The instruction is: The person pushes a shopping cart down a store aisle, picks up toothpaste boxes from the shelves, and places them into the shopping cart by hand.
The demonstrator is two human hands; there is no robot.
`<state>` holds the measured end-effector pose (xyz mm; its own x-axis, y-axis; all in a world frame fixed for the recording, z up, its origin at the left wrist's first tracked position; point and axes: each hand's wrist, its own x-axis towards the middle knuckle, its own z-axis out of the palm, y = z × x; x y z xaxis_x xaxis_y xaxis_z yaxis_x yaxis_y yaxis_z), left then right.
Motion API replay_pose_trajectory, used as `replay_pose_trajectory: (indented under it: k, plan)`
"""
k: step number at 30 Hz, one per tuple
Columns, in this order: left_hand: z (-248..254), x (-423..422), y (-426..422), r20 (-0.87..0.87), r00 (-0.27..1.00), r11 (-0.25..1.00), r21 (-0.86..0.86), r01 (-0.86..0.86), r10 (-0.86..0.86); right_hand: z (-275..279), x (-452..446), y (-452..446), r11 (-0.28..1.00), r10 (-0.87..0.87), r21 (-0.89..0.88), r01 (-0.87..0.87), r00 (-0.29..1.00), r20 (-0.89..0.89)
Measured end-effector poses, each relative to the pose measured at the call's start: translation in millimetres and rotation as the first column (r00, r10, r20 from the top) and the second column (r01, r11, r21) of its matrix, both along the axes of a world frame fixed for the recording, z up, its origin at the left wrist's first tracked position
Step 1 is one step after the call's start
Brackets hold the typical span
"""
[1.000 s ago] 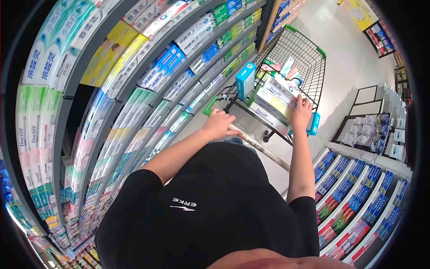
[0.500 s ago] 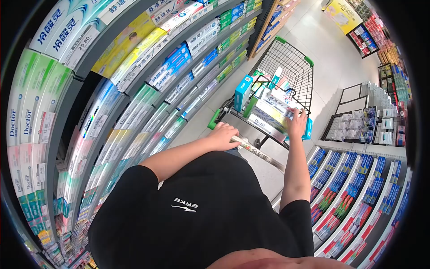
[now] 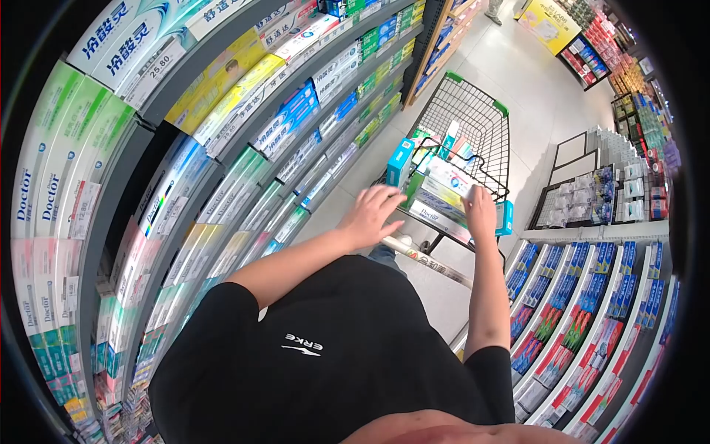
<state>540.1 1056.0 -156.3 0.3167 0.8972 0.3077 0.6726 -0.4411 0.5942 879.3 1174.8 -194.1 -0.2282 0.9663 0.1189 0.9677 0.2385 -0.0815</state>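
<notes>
My left hand is open, its fingers spread, raised above the handle of a shopping cart. It touches nothing that I can see. My right hand is over the near end of the cart, its fingers closed at the right end of a white toothpaste box with a red and blue mark. Below that box lies a stack with a white Doctor toothpaste box at its near side. A blue box stands at the cart's left edge, another blue box at its right.
Shelves of toothpaste boxes curve along my left. Low racks of packaged toothbrushes stand at the right, with a wire rack of hanging packs beyond. Tiled floor stretches past the cart, where a person's foot shows.
My left hand has let go of the cart handle and moved up toward the cart, fingers spreading. My right hand has shifted slightly left, and the top white box now shows a different face.
</notes>
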Motion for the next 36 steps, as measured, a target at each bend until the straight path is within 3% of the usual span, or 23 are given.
replay_pose_trajectory:
  k: [2,4,5,6,8,9,11,14,16,20,21,23,26,27,36]
  plan:
    - [44.2,-6.3,7.1,-0.145,0.988,0.960,0.278,-0.015,0.057,28.4,-19.0,-34.7,0.977,0.215,0.058,-0.207,0.942,-0.258]
    - [74.4,-12.5,13.9,-0.228,0.973,0.933,0.358,0.047,0.038,62.1,-42.2,-67.9,0.961,0.181,-0.118,-0.250,0.892,-0.415]
    - [80.9,-16.4,15.7,-0.313,0.949,0.899,0.423,0.112,0.029,67.5,-47.6,-79.4,0.941,0.251,-0.089,-0.326,0.850,-0.464]
    - [77.3,-21.9,17.6,-0.312,0.950,0.897,0.426,0.118,0.024,79.6,-56.3,-92.2,0.930,0.294,-0.060,-0.364,0.829,-0.476]
    - [65.8,-35.4,22.1,-0.467,0.876,0.939,0.235,0.253,-0.119,98.2,-70.9,-112.9,0.926,0.237,-0.117,-0.359,0.792,-0.562]
    - [78.6,-41.6,23.8,-0.431,0.890,0.913,0.286,0.291,-0.148,97.2,-74.5,-119.7,0.929,0.231,-0.115,-0.351,0.795,-0.561]
    - [83.1,-60.5,34.6,-0.418,0.897,0.914,0.291,0.282,-0.143,86.6,-77.0,-129.3,0.989,0.099,-0.015,-0.148,0.733,-0.673]
    - [87.3,-104.1,74.2,-0.322,0.947,0.923,0.361,0.137,-0.014,37.0,-42.9,-141.4,0.996,-0.039,-0.084,-0.006,0.851,-0.524]
    - [124.8,-132.3,98.3,-0.184,0.974,0.961,0.267,-0.079,0.131,-7.9,-12.5,-157.2,0.999,0.021,-0.031,-0.039,0.895,-0.446]
    - [151.8,-199.8,168.3,-0.161,0.836,0.704,0.635,-0.320,0.525,-17.2,-2.9,-171.9,0.950,-0.166,-0.299,0.087,0.954,-0.248]
    - [166.5,-209.1,177.0,-0.194,0.791,0.744,0.521,-0.419,0.581,-14.1,-5.6,-172.5,0.910,-0.215,-0.392,0.132,0.961,-0.176]
    - [178.2,-223.5,197.4,-0.276,0.675,0.725,0.362,-0.586,0.684,-23.7,-4.3,-172.2,0.908,-0.223,-0.392,0.149,0.963,-0.152]
    - [165.7,-234.5,223.3,-0.349,0.605,0.696,0.283,-0.659,0.715,-24.7,-3.7,-170.4,0.903,-0.229,-0.396,0.165,0.966,-0.119]
    - [164.0,-230.9,225.2,-0.373,0.585,0.692,0.339,-0.637,0.720,-23.8,-3.5,-171.0,0.898,-0.222,-0.410,0.158,0.969,-0.111]
    - [157.9,-232.0,228.2,-0.385,0.615,0.725,0.315,-0.613,0.688,-19.6,-5.7,-173.2,0.904,-0.241,-0.392,0.171,0.961,-0.135]
